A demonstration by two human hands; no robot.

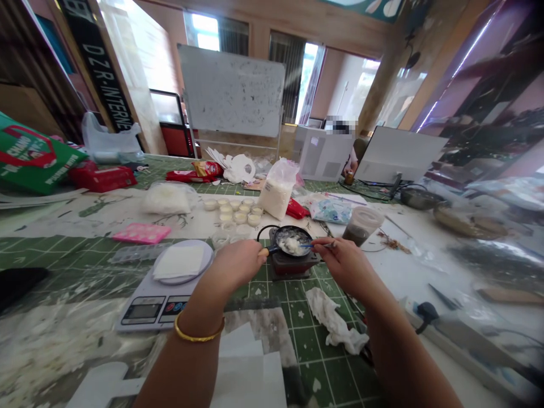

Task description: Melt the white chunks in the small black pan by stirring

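My left hand (240, 260) is closed around the wooden-ended handle of a small black frying pan (306, 237). White flaky stuff (291, 245) lies in the pan, partly lumpy. The pan sits over a small dark red heater (291, 267). From the right, my right hand (340, 255) grips a thin blue stirring stick (306, 246), whose tip reaches into the white stuff. Just behind the pan stand several small clear cups (240, 217) with pale filling. A clear plastic cup (363, 224) of dark contents is beyond my right hand.
A kitchen scale (147, 309) with white sheets on it stands left of my left arm. Crumpled tissue (334, 323) lies near my right forearm. Behind are a bag of white granules (278, 190), a pink mould (142, 233) and a monitor (397, 156). A person is partly visible behind it.
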